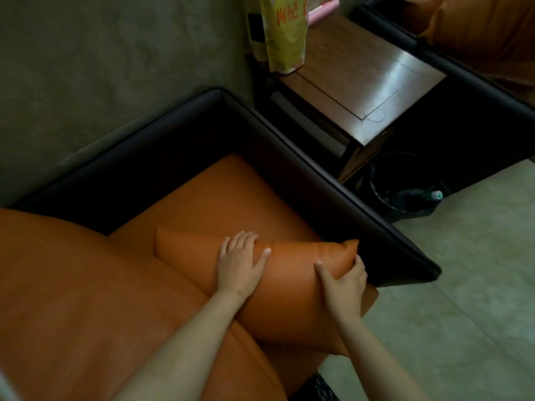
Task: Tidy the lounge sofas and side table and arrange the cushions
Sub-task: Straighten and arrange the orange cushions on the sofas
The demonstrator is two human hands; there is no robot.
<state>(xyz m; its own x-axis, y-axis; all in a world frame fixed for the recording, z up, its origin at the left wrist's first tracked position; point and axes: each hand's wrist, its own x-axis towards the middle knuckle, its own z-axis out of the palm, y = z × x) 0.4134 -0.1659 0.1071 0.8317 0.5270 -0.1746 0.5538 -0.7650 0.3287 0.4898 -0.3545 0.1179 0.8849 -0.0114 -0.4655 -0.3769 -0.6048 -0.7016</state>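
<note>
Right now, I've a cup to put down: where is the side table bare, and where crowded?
The side table is bare across its glossy front, from the yellow bag forward to the near edge. Its back corner by the wall is crowded: the bag, a pale pack beside it and a pink item.

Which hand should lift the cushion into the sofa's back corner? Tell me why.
Right, probably. The right hand grips the orange cushion at its corner beside the dark armrest, thumb and fingers curled round it. The left hand only rests flat on the cushion's top, so it can steady rather than lift.
</note>
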